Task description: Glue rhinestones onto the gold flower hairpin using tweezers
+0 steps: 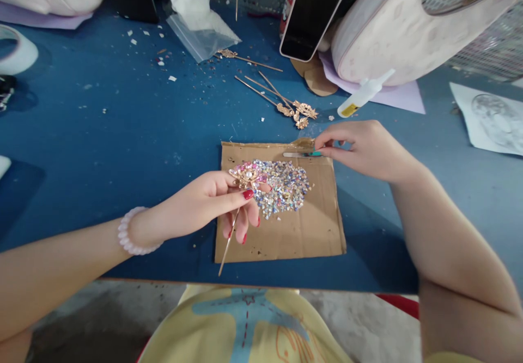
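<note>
My left hand [226, 202] pinches a gold hairpin [248, 174] by its ornate head, which carries pink stones and a white pearl; its thin stem slants down toward the table's front edge. Under it lies a piece of cardboard [302, 237] with a pile of small multicoloured rhinestones [286, 186] on it. At the cardboard's far right corner, my right hand [351, 145] is closed on slim tweezers [300, 155], metal at the tip and teal near the fingers. The tweezers' tip is just beyond the pile. I cannot tell whether it holds a stone.
Several gold hairpins [300, 113] lie beyond the cardboard, with a small glue bottle [363, 96] to their right. Behind stand a phone [312, 14] and a pale bag [379, 30]. A plastic bag [200, 33], a tape roll [18, 52] and a printed sheet [494, 118] are farther out.
</note>
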The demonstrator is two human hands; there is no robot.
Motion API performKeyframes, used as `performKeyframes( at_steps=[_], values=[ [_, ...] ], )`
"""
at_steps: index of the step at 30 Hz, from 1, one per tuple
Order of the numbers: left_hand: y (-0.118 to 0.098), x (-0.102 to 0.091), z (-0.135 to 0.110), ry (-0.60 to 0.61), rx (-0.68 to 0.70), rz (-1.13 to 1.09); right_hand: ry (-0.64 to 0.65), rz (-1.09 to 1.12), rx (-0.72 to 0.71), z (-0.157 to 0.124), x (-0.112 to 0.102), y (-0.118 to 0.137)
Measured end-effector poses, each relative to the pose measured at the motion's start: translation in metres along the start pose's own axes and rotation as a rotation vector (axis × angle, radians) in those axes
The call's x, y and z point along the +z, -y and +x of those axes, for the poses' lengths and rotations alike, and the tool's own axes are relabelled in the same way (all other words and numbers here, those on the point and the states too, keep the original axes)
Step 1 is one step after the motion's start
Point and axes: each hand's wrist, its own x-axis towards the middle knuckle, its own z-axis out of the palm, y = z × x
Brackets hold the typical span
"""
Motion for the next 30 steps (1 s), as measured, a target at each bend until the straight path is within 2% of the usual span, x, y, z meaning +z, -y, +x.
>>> performKeyframes(
  at_steps=[12,24,30],
  values=[
    [0.0,-0.001,-0.001,0.002,-0.003,0.047,-0.038,-0.003,-0.071,0.0,0.001,0.004],
    [0.001,0.0,-0.002,0.001,0.004,0.007,0.044,-0.021,-0.058,0.0,0.005,0.001],
    [0.001,-0.001,-0.001,0.011,0.005,0.003,0.108,-0.085,-0.147,0.001,0.005,-0.005]
  ],
)
